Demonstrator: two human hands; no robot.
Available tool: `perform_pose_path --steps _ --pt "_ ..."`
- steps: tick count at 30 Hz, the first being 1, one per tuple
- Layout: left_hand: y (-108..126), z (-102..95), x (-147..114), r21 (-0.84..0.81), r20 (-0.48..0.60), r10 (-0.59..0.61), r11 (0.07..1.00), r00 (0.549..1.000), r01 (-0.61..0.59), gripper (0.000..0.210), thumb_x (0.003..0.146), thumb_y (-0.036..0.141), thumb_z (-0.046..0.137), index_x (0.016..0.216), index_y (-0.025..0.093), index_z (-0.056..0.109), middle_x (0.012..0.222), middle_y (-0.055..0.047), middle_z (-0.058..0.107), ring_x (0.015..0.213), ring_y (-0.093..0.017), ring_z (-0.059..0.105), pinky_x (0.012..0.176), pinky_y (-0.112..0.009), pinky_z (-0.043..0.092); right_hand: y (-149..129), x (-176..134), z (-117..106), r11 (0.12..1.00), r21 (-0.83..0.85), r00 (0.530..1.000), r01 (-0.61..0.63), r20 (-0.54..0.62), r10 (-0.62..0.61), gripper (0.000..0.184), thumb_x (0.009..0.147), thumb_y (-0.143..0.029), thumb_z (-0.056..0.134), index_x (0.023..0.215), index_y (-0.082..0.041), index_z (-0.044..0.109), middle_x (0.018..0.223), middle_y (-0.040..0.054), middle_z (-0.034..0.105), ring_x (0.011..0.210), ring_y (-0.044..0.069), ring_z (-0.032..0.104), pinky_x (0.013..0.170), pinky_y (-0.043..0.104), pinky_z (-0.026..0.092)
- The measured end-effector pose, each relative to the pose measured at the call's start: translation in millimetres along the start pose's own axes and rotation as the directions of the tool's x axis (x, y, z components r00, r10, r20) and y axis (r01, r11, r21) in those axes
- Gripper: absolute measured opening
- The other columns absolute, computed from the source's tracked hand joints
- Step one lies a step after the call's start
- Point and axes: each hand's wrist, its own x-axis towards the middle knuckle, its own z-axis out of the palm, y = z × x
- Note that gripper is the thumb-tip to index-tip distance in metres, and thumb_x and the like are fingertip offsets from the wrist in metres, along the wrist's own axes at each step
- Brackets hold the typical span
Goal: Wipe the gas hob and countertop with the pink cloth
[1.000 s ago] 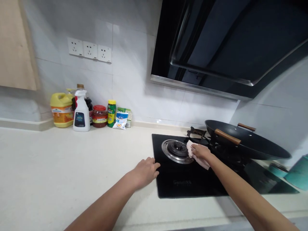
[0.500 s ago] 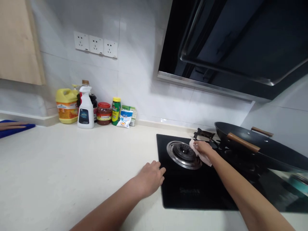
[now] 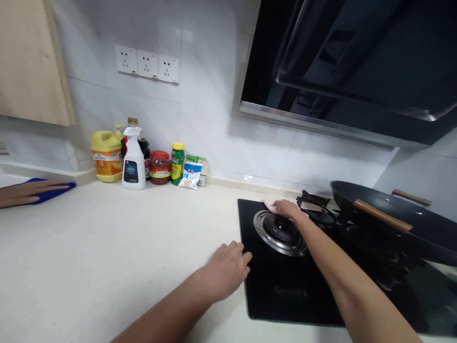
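My right hand [image 3: 287,209] presses a white cloth [image 3: 270,205] onto the black glass gas stove [image 3: 285,305], at the back rim of the burner [image 3: 280,232]. The fingers are closed on the cloth and the palm hides part of it. My left hand [image 3: 230,269] rests at the stove's left edge, fingers bent and slightly apart, holding nothing. The burner has a shiny metal ring with a dark cap in the middle, and its pan support is off. That black pan support [image 3: 314,200] sits behind and to the right, by the wok.
A large wok [image 3: 389,214] with wooden handles occupies the stove's right side, under the range hood [image 3: 339,62]. Along the wall stand a spray bottle [image 3: 134,162], yellow jug [image 3: 107,157], red-lidded jar [image 3: 160,167] and green bottle [image 3: 177,164]. Another person's hand [image 3: 32,190] lies on a blue cloth [image 3: 59,189].
My right hand has moved the cloth left and back around the burner rim. My left hand stays at the stove edge. The other person's hand and blue cloth have come further into view.
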Motion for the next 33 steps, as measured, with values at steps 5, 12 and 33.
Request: perform_pose_path --steps 5,12,33 --pt "-5 4.5 0 -0.011 -0.045 0.016 1.000 0.999 -0.017 0.027 0.102 0.031 0.042 0.114 0.021 0.064 0.100 -0.009 0.062 0.097 -0.026 0.058 0.081 -0.038 0.047 -41 12 -6 0.995 -0.015 0.994 0.103 0.034 -0.102 0.041 0.095 -0.040 0.042 0.119 -0.022 0.070 0.123 0.0105 0.069 0.110 0.023 0.064 0.089 0.030 0.044" --pt "-6 8.7 1 -0.042 -0.079 0.011 0.999 0.997 -0.014 0.024 0.100 0.029 0.044 0.109 0.021 0.065 0.100 -0.009 0.063 0.095 -0.025 0.058 0.083 -0.038 0.046 -59 -8 -10 0.986 -0.074 0.989 0.149 0.005 -0.149 0.058 0.102 -0.052 0.026 0.114 -0.016 0.070 0.120 0.0180 0.068 0.109 0.028 0.064 0.090 0.035 0.043" --pt "-23 -9.2 9 0.054 -0.183 -0.069 0.995 0.981 0.081 0.035 0.104 0.029 0.036 0.091 0.019 0.066 0.090 -0.006 0.066 0.082 -0.019 0.063 0.073 -0.031 0.043 -128 -94 -27 0.944 -0.006 0.941 0.331 -0.069 -0.331 0.068 0.103 -0.055 0.021 0.088 -0.017 0.075 0.097 0.0123 0.075 0.095 0.023 0.066 0.085 0.030 0.040"
